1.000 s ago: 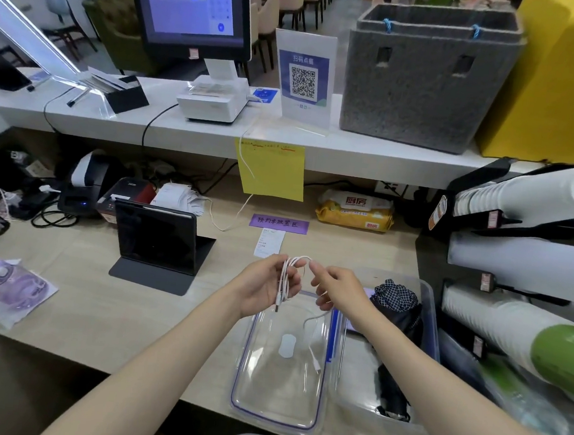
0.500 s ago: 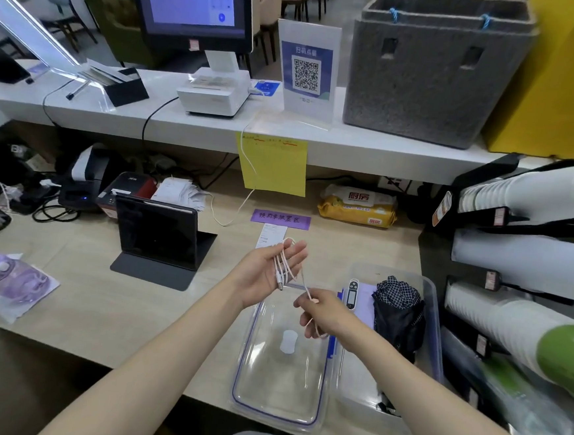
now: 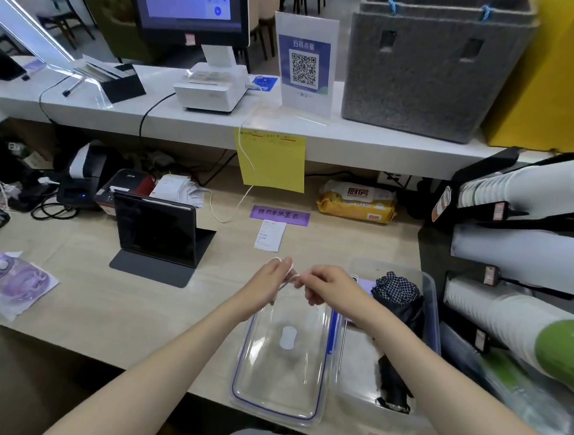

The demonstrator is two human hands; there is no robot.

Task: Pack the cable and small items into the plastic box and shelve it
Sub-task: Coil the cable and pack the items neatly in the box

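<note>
The right hand (image 3: 325, 285) has come back up to the left hand (image 3: 270, 281); both now pinch the cable (image 3: 289, 277), wound nearly tight. Coiling looks almost done, so the box (image 3: 432, 297) on the right should get it next.

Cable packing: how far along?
Done: the plastic box is open on the counter, a folded umbrella inside, its lid lying beside it. In hand: the left hand and right hand hold the white cable above the lid. Left: cable in, lid on, shelve.
</note>
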